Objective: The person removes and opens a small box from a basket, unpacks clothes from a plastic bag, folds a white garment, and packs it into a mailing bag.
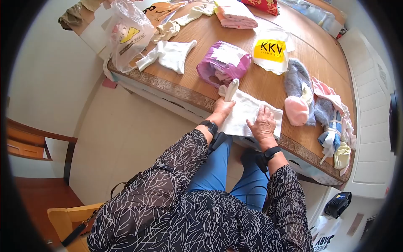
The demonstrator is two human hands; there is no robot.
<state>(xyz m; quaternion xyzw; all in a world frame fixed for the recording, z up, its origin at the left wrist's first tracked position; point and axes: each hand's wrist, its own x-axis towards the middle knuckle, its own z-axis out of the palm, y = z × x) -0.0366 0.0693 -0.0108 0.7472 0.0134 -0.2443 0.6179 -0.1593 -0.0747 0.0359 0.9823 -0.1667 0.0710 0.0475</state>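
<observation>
A white garment (247,113) lies at the front edge of the wooden surface, one narrow part of it folded up at its left. My left hand (223,108) is closed on that left part, thumb and fingers pinching the cloth. Flat on the right half of the garment rests my right hand (262,122), its fingers spread and holding nothing. Just behind the garment stands a purple plastic bag (231,56) with clothing showing in its opening. A second white garment (173,56) is spread out farther left.
A clear plastic bag (130,35) sits at the left corner. Behind are a folded pink cloth (237,14) and a KKV bag (270,50). Grey and pink clothes (299,92) and tied small garments (333,130) lie at the right. A wooden chair (67,220) is at lower left.
</observation>
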